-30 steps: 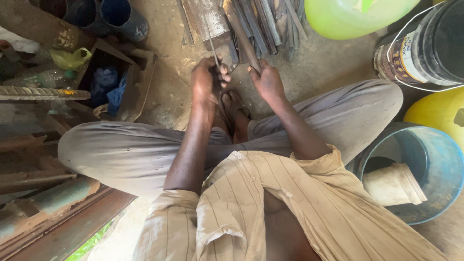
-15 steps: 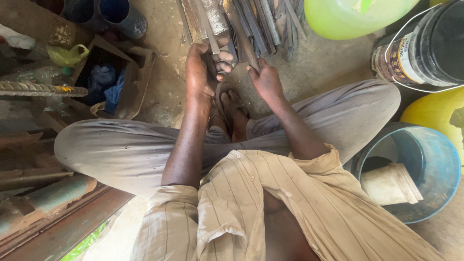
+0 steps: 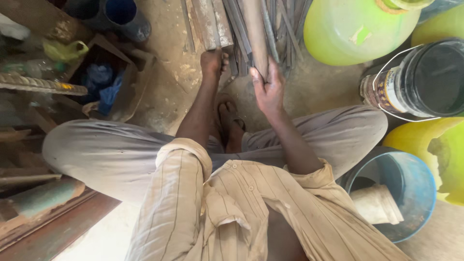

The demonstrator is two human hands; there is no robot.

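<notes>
A: Head view, looking straight down. What are the hands on?

B: Both are out over the pile of metal strips and rods (image 3: pixel 251 24) on the dirt floor (image 3: pixel 314 87), beyond the sandalled feet (image 3: pixel 231 118). The right hand (image 3: pixel 268 89) is wrapped around one long flat bar (image 3: pixel 256 36) that runs up and away from the person; the fingers are curled over its near end

A: And the left?

B: The left hand (image 3: pixel 212 63) is pressed onto the near end of a pale flat plate (image 3: pixel 212 21) in the same pile. I cannot tell whether it is clamped on the plate or only resting there, since the fingers are tucked out of sight

A: How far along does the work look?

B: Early, I judge. The bar lies among the others, its far end in the heap, so it is gripped but not lifted free; nothing is set apart beside the person

A: What surrounds them?

B: A green plastic jug (image 3: pixel 355 29) and a dark bucket (image 3: pixel 420 79) to the right, a blue tub (image 3: pixel 415 193) nearer the knee, a wooden box (image 3: pixel 137 72) of blue rags to the left
</notes>
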